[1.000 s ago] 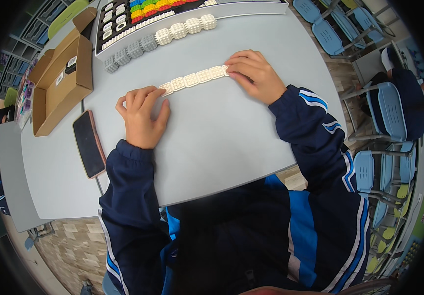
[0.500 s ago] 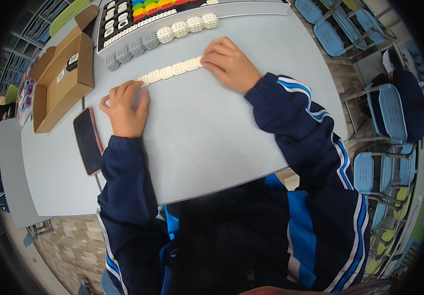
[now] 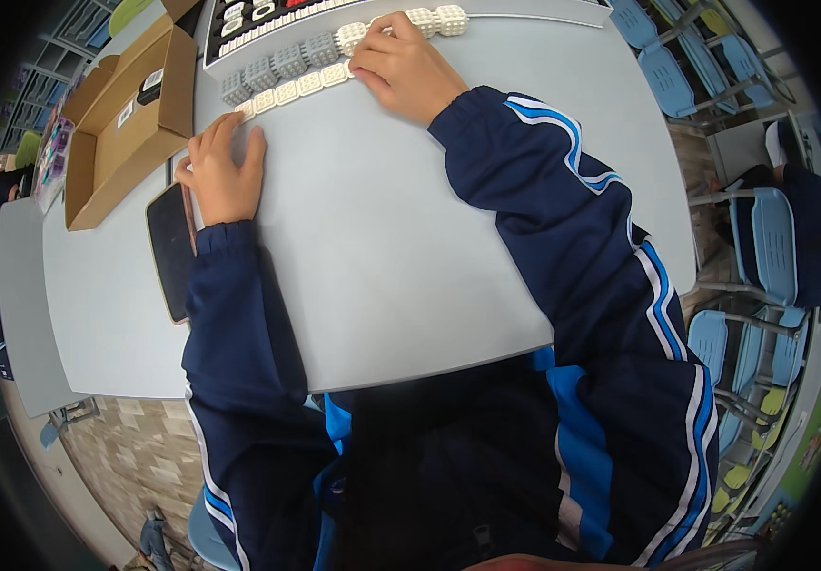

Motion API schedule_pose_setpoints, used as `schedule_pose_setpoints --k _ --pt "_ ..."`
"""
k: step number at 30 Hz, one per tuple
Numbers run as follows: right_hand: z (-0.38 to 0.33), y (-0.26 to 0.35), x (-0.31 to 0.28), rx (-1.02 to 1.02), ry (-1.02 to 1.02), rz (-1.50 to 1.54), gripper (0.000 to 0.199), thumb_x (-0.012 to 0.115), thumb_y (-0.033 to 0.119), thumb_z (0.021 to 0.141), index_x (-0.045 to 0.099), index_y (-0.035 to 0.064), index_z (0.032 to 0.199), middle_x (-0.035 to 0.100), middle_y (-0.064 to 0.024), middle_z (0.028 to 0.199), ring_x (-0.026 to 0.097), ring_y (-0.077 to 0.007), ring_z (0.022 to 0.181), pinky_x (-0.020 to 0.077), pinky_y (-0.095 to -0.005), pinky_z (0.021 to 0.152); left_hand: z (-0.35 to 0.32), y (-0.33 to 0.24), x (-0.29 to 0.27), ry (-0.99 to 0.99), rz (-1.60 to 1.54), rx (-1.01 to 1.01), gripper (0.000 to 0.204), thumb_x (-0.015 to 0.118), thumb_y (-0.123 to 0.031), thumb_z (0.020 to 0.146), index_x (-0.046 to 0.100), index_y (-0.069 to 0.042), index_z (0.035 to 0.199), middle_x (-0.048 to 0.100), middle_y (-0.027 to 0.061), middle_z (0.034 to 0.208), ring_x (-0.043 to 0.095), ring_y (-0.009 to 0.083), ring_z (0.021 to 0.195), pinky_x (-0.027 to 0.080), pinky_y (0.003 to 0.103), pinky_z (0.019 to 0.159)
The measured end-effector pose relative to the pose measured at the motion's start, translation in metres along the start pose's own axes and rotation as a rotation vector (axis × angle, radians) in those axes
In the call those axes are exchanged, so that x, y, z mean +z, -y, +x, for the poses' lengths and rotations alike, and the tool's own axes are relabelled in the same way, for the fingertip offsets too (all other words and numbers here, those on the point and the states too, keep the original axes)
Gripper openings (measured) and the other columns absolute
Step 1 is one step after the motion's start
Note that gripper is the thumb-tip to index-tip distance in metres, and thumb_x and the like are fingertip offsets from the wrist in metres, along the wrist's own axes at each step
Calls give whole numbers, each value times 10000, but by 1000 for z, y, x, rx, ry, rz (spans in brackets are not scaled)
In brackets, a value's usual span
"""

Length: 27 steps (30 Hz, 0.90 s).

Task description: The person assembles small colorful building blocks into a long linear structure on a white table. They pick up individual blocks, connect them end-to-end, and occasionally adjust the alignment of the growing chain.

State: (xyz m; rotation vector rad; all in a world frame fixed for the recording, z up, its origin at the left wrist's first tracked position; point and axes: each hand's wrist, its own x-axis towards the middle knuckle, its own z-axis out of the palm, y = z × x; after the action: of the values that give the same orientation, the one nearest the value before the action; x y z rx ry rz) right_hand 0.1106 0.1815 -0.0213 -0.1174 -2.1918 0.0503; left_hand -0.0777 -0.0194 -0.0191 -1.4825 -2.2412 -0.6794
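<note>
A row of flat cream-white square pieces [image 3: 309,84] lies end to end on the table, slanting up to the right. At its left end, the fingertips of my left hand [image 3: 220,173] touch the last piece, with the thumb held apart. My right hand [image 3: 412,74] has its thumb and fingers closed round the right end, hiding that piece. Just behind stands a row of studded grey cubes [image 3: 286,62], continued by studded white cubes [image 3: 450,20]. Part of the white cubes is hidden behind my right hand.
A sorting tray [image 3: 277,30] of small pieces borders the far side. Left of my left hand lie an open cardboard box [image 3: 134,133] and a dark phone [image 3: 170,255]. Light blue chairs [image 3: 774,243] stand beyond the table's right edge.
Both hands have moved away from me, carrying the cream-white row close up to the grey and white cubes. The left thumb has spread from its fingers. The view has shifted slightly.
</note>
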Motion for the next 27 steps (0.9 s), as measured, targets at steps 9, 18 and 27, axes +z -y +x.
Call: schedule_pose_setpoints --k 9,18,27 --pt "1 -3 2 6 12 -48 58 726 85 786 720 59 838 668 5 888 531 -232 1025 474 -314 880 2 3 4 29 18 -58 330 659 -347 892 669 -177 1176 659 6 1214 548 221 1165 289 474 1026" --pt "0 -3 5 5 19 -94 71 723 127 795 729 88 854 678 20 911 532 -227 1030 467 -330 880 3 5 5 43 -5 -63 345 657 -336 893 658 -177 1199 636 7 1257 528 226 1201 280 472 1049" --pt "-1 -2 6 50 27 -51 81 722 135 794 725 99 866 679 27 926 532 -216 1060 454 -343 889 2 3 5 55 -55 -69 368 659 -329 894 641 -171 1226 621 31 1276 524 232 1211 275 467 1051"
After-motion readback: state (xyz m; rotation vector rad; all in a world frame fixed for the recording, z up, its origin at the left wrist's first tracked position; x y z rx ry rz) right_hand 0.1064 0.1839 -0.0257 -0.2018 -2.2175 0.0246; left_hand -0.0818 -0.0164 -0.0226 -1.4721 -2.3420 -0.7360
